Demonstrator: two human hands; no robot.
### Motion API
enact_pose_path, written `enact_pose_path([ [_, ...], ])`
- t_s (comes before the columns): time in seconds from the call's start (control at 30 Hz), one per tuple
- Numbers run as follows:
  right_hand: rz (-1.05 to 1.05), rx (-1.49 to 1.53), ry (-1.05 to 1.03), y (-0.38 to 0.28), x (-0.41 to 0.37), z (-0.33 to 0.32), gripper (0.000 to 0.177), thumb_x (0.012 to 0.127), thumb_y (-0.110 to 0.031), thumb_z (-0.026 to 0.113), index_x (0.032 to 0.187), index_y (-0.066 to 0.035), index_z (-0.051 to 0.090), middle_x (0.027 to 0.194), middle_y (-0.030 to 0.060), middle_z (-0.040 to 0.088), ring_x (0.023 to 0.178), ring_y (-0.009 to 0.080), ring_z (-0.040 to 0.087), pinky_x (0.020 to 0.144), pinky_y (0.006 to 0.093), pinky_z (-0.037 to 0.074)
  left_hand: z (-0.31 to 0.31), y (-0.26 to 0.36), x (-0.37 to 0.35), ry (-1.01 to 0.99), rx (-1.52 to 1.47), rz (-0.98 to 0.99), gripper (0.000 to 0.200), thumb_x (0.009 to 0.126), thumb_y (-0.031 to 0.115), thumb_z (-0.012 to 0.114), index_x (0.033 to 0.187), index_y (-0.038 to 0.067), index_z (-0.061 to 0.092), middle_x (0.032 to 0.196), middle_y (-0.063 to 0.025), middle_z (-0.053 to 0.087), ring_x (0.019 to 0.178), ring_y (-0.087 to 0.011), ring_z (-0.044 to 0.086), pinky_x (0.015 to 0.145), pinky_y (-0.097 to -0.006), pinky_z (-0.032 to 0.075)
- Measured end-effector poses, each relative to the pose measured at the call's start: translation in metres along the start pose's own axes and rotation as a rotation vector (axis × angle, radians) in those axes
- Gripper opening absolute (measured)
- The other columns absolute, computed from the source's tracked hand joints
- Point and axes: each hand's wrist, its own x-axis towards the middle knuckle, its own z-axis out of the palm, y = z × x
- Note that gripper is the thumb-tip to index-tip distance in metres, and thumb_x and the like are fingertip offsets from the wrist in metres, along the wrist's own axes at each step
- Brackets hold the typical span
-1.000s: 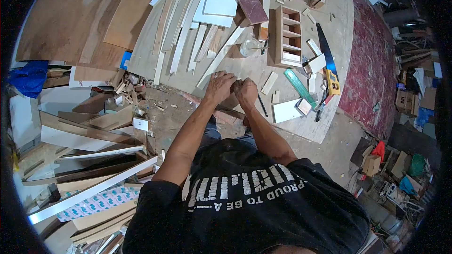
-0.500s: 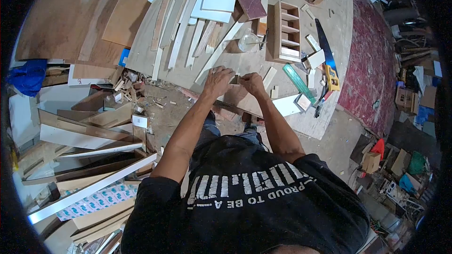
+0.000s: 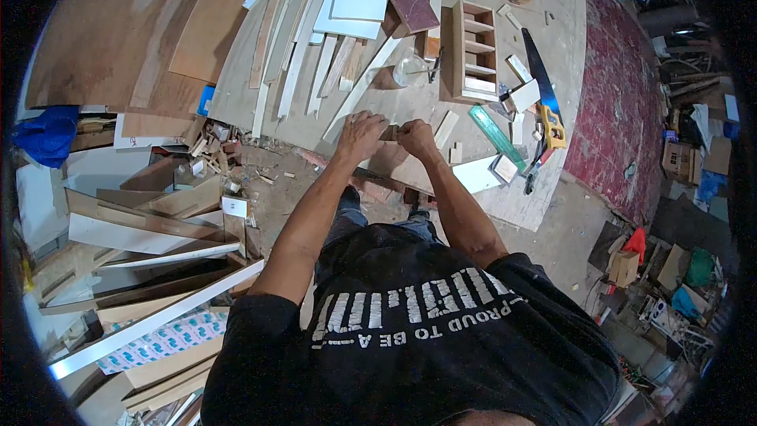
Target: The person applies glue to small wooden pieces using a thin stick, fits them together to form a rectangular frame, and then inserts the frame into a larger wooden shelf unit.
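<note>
The fingertips of the left hand (image 3: pixel 359 136) and the right hand (image 3: pixel 415 139) are pinching a small brown wooden block (image 3: pixel 389 132) from opposite ends, and both sets of fingers are curling closed on it. The block is being held just above the near edge of the pale round wooden worktop (image 3: pixel 552 16), over a flat reddish-brown board (image 3: pixel 398 164) that is lying at that edge. The long axis of the block is running across the view, from one hand to the other, roughly level. Only a short strip of it is showing between the knuckles, so the fingers are hiding its ends and full shape. Both hands are presenting their backs to the camera, with the knuckles pointing away from the body and the wrists nearly straight. The forearms are reaching forward and converging, the left one more stretched and the right one bending at the elbow. Beyond the hands, a clear glass jar (image 3: pixel 410 69) and an open wooden rack with shelf compartments (image 3: pixel 473 51) are resting on the worktop. To the right, a long green ruler (image 3: pixel 495 132), a handsaw with a dark blade and yellow handle (image 3: pixel 542 95) and a white square panel (image 3: pixel 477 176) are lying well apart from the hands. The thumb positions cannot be made out.
</note>
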Motion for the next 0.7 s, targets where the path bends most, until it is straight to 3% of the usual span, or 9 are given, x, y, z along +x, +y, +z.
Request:
enact_pose_path([
  [0.1, -0.045, 0.123, -0.051, 0.002, -0.009, -0.012, 0.025, 0.079, -0.022, 0.072, 0.090, -0.001, 0.076, 0.079, 0.0218, 0.071, 0.072, 0.0319, 0.072, 0.069, 0.0379, 0.056, -0.003, 0.001, 0.000, -0.004, -0.004, -0.003, 0.059, 0.081, 0.026, 0.076, 0.136, 0.014, 0.056, 0.141, -0.0035, 0.055, 0.134, -0.0263, 0.044, 0.110, -0.0522, 0.033],
  [0.17, -0.095, 0.273, 0.028, 0.010, -0.020, -0.014, 0.024, 0.082, -0.018, 0.069, 0.097, 0.000, 0.074, 0.084, 0.0211, 0.072, 0.075, 0.0284, 0.072, 0.070, 0.0363, 0.055, -0.006, 0.004, -0.002, -0.013, -0.017, -0.001, 0.064, 0.079, 0.029, 0.078, 0.137, 0.012, 0.055, 0.142, -0.0051, 0.054, 0.134, -0.0269, 0.044, 0.110, -0.0516, 0.033],
  [0.3, -0.033, 0.370, 0.043, 0.036, -0.030, -0.007, 0.023, 0.086, -0.014, 0.067, 0.103, 0.000, 0.072, 0.086, 0.0196, 0.072, 0.075, 0.0239, 0.071, 0.070, 0.0346, 0.055, -0.002, 0.009, 0.000, 0.012, -0.020, 0.005, 0.069, 0.077, 0.031, 0.080, 0.138, 0.012, 0.054, 0.142, -0.0069, 0.053, 0.134, -0.0274, 0.044, 0.110, -0.0507, 0.033],
  [0.37, -0.123, 0.359, 0.121, 0.033, -0.043, -0.009, 0.020, 0.088, -0.012, 0.065, 0.101, 0.001, 0.072, 0.081, 0.0167, 0.072, 0.072, 0.0222, 0.068, 0.070, 0.0333, 0.055, 0.010, 0.009, 0.004, 0.116, -0.004, 0.048, 0.064, 0.075, 0.030, 0.080, 0.131, 0.011, 0.057, 0.134, -0.0048, 0.054, 0.127, -0.0266, 0.047, 0.105, -0.0518, 0.038],
  [0.5, -0.166, 0.533, 0.171, 0.021, -0.056, 0.005, 0.034, 0.088, -0.012, 0.066, 0.120, -0.001, 0.065, 0.100, 0.0187, 0.069, 0.084, 0.0269, 0.068, 0.078, 0.0348, 0.055, 0.013, 0.011, 0.007, 0.114, 0.011, 0.056, 0.062, 0.075, 0.028, 0.081, 0.129, 0.011, 0.057, 0.129, -0.0051, 0.055, 0.125, -0.0266, 0.048, 0.104, -0.0485, 0.039],
  [0.53, -0.180, 0.489, 0.165, 0.022, -0.053, 0.007, 0.039, 0.086, -0.014, 0.068, 0.123, -0.002, 0.062, 0.113, 0.0209, 0.065, 0.095, 0.0320, 0.067, 0.081, 0.0381, 0.054, 0.012, 0.011, 0.008, 0.104, 0.005, 0.057, 0.065, 0.074, 0.027, 0.081, 0.132, 0.011, 0.056, 0.130, -0.0060, 0.055, 0.126, -0.0274, 0.048, 0.103, -0.0478, 0.039],
  [0.57, -0.168, 0.494, 0.170, 0.026, -0.057, 0.008, 0.039, 0.086, -0.014, 0.068, 0.123, -0.002, 0.062, 0.113, 0.0209, 0.065, 0.095, 0.0320, 0.067, 0.081, 0.0381, 0.054, 0.012, 0.011, 0.007, 0.093, -0.002, 0.059, 0.068, 0.074, 0.027, 0.081, 0.135, 0.011, 0.055, 0.132, -0.0070, 0.055, 0.127, -0.0281, 0.047, 0.102, -0.0471, 0.039],
  [0.67, 0.212, 0.164, 0.400, 0.012, -0.068, -0.026, 0.028, 0.082, -0.020, 0.072, 0.099, -0.001, 0.059, 0.100, 0.0193, 0.060, 0.094, 0.0387, 0.063, 0.080, 0.0490, 0.052, 0.012, 0.013, 0.008, 0.088, -0.006, 0.055, 0.065, 0.074, 0.026, 0.081, 0.132, 0.010, 0.056, 0.131, -0.0069, 0.055, 0.126, -0.0280, 0.048, 0.102, -0.0460, 0.040],
  [0.7, 0.211, 0.168, 0.404, 0.014, -0.066, -0.032, 0.028, 0.082, -0.020, 0.072, 0.099, -0.001, 0.059, 0.100, 0.0193, 0.060, 0.094, 0.0387, 0.063, 0.080, 0.0490, 0.052, 0.012, 0.013, 0.008, 0.090, -0.001, 0.057, 0.065, 0.074, 0.026, 0.081, 0.132, 0.010, 0.056, 0.131, -0.0069, 0.055, 0.126, -0.0280, 0.048, 0.102, -0.0460, 0.040],
])
